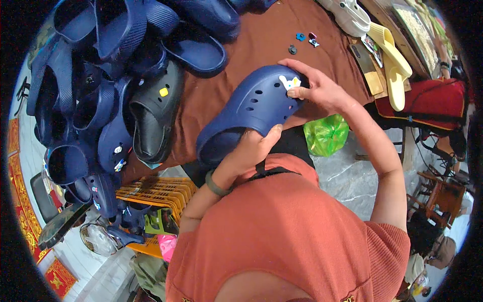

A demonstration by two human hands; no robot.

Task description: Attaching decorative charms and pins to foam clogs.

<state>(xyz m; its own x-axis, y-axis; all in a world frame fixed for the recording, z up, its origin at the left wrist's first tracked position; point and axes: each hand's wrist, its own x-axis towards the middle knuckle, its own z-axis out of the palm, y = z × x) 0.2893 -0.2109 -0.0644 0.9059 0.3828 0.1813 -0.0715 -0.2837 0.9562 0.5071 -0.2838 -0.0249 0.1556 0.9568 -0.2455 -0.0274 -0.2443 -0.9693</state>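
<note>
A navy blue clog (236, 109) with several holes in its upper is held above the brown cloth, in front of my body. My left hand (257, 147) grips it at the foot opening, thumb outside and fingers hidden inside. Around the toe end, my right hand (324, 88) is closed, its thumb pressing beside a white rabbit-shaped shoe charm (289, 82) on the upper. Loose on the cloth beyond lie a blue flower charm (301, 36), a dark charm (293, 49) and a small multicoloured charm (313, 40).
Many navy clogs (108, 93) are heaped at the left, beside a black clog (157, 113) with a yellow charm. Yellow slippers (394, 63) and a white clog (347, 17) lie at the right. Below are an orange crate (166, 194) and a green plastic bag (326, 135).
</note>
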